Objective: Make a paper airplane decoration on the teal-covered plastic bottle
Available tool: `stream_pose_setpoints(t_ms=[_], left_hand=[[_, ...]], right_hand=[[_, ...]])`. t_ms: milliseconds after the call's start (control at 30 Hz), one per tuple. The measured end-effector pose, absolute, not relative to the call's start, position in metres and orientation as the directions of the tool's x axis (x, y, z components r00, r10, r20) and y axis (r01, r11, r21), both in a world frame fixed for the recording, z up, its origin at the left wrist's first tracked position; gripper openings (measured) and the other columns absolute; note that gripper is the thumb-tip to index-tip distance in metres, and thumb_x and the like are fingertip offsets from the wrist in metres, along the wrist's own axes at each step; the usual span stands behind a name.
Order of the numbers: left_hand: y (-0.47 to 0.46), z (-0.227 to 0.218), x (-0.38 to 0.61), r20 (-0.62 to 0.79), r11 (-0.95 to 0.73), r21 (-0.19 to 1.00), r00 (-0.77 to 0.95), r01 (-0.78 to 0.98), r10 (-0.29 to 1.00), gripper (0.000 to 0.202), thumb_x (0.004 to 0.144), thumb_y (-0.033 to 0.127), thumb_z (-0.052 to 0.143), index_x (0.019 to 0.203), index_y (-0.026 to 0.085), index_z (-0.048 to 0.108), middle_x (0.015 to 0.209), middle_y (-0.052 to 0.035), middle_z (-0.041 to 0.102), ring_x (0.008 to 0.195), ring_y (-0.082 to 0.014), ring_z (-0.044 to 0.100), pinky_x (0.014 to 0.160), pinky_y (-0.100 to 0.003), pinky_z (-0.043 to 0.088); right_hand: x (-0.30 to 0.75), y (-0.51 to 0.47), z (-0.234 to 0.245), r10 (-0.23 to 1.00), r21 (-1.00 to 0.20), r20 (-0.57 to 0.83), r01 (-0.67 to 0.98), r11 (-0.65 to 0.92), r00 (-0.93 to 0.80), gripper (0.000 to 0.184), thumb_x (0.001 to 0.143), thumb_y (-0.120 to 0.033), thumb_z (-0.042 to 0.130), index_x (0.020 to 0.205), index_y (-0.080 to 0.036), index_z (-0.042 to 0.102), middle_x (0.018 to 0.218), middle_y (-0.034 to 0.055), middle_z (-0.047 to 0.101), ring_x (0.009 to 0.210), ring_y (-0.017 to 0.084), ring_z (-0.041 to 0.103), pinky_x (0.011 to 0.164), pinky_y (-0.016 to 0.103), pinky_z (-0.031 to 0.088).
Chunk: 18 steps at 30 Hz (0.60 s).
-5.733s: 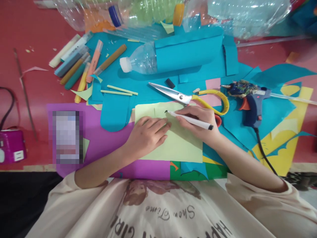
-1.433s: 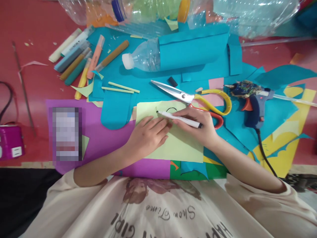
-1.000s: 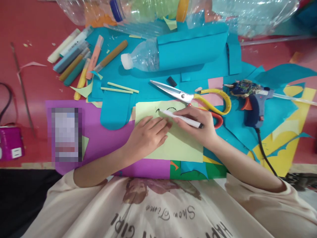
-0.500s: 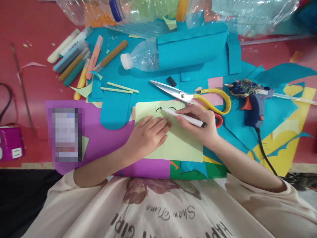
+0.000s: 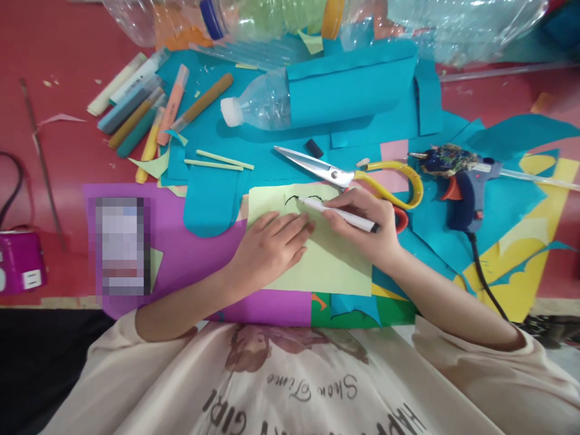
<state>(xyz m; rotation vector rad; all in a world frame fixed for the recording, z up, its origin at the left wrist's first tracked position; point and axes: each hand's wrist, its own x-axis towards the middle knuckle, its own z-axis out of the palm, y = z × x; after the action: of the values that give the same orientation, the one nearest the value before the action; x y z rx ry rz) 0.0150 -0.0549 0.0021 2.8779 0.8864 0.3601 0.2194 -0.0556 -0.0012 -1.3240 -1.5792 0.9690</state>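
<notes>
A pale green sheet of paper (image 5: pixel 335 266) lies in front of me with short curved black lines near its top edge. My left hand (image 5: pixel 276 244) rests flat on the sheet, fingers stretched out. In my right hand (image 5: pixel 367 223) is a white marker (image 5: pixel 338 213), gripped between thumb and fingers, its tip at the drawn line. The marker's black cap (image 5: pixel 314 148) lies above the sheet. Scissors (image 5: pixel 338 176) with yellow and red handles lie just beyond my right hand, one handle partly behind it.
A clear bottle (image 5: pixel 267 103) wrapped in blue paper lies at the back. Several coloured markers (image 5: pixel 131 109) are at the left, above a phone (image 5: pixel 122 244). A glue gun (image 5: pixel 469 193) with a cord lies at the right on paper scraps. Large plastic bottles (image 5: pixel 272 18) line the far edge.
The marker tip has moved slightly right, and the left black curve has grown longer with it. My left hand stays in place on the paper.
</notes>
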Motion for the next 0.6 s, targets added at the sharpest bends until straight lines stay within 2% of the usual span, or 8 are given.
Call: stream_pose_setpoints(t_ms=[167,400,600], left_hand=[[-0.0552,0.0018,0.0146,0.18,-0.822,0.176,0.804,0.541,0.567,0.025,0.095,0.019,0.053,0.116,0.015,0.065,0.117,-0.0088,0.072,0.107,-0.021,0.066,0.092,-0.037,0.05],[-0.0545,0.0028,0.015,0.207,-0.826,0.168,0.8,0.538,0.563,0.025,0.094,0.018,0.053,0.115,0.013,0.065,0.115,-0.0083,0.073,0.104,-0.0209,0.067,0.09,-0.037,0.05],[-0.0542,0.0036,0.0157,0.199,-0.828,0.155,0.804,0.539,0.56,0.025,0.094,0.018,0.052,0.115,0.014,0.066,0.115,-0.0074,0.073,0.104,-0.0203,0.067,0.091,-0.036,0.051]], right_hand=[[0.2199,-0.0553,-0.0017,0.989,-0.924,0.149,0.355,0.14,-0.004,0.016,0.08,-0.026,0.065,0.067,-0.022,0.058,0.057,-0.0036,0.054,0.051,0.01,0.049,0.045,0.025,0.037],[0.2192,-0.0535,0.0006,0.99,-0.929,0.13,0.343,0.14,-0.053,0.009,0.079,-0.023,0.064,0.071,-0.021,0.061,0.056,-0.0035,0.058,0.049,0.011,0.049,0.044,0.025,0.036],[0.2195,-0.0537,0.0025,0.992,-0.924,0.127,0.362,0.12,-0.004,0.016,0.077,-0.028,0.063,0.063,-0.023,0.055,0.053,-0.0036,0.054,0.047,0.011,0.046,0.042,0.026,0.035]])
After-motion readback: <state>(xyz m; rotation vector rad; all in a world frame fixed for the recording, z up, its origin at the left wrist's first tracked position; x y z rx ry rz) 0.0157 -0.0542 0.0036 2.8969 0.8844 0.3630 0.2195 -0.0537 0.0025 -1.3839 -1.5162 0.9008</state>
